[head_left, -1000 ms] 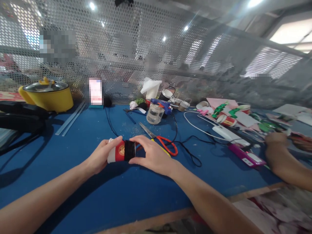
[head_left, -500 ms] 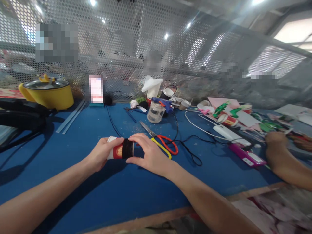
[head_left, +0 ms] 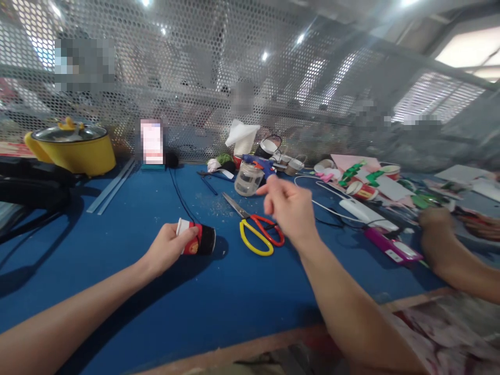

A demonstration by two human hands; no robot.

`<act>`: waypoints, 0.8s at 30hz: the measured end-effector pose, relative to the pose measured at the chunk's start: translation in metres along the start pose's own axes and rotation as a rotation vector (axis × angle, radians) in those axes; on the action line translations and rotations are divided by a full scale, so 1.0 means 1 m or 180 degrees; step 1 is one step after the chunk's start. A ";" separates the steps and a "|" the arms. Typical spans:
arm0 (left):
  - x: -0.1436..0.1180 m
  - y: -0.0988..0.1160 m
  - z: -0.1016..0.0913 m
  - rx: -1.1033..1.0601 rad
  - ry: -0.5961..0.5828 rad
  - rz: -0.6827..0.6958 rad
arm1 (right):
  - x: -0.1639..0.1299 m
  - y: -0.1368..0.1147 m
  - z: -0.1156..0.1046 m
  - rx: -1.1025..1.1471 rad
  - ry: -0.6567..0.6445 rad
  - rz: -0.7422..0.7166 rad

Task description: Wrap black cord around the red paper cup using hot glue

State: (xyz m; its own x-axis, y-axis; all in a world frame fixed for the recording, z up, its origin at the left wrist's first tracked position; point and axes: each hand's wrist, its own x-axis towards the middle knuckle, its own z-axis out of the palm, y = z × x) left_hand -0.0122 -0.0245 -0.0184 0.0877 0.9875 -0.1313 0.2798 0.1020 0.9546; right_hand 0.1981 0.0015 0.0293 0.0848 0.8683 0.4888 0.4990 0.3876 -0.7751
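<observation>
My left hand (head_left: 167, 249) grips a small red paper cup (head_left: 196, 240) that lies on its side on the blue table (head_left: 117, 245). A black band covers the cup's right end. My right hand (head_left: 289, 207) hovers blurred above the table with its fingers apart and nothing in it. It is over the red and yellow scissors (head_left: 255, 230), between the cup and a blue glue gun (head_left: 258, 164).
A clear jar (head_left: 248, 179) stands behind the scissors, with black and white cables beside it. A yellow pot (head_left: 74, 148) sits at far left before a perforated metal screen. At right lie a pink phone (head_left: 394, 246), paper cups, green ribbon, and another person's arm (head_left: 453, 260).
My right hand has let go of the cup and lifted up and to the right, over the scissors. My left hand still holds the cup in about the same place.
</observation>
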 end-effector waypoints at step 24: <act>0.003 -0.001 -0.004 0.0271 0.0027 0.0068 | 0.076 0.048 0.010 0.0219 0.0252 0.0633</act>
State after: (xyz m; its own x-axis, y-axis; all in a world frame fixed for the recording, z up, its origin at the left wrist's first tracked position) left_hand -0.0161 -0.0208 -0.0186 0.0867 0.9903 -0.1085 0.3584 0.0706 0.9309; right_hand 0.2198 0.0886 0.0255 0.2445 0.9038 0.3513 0.4060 0.2336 -0.8835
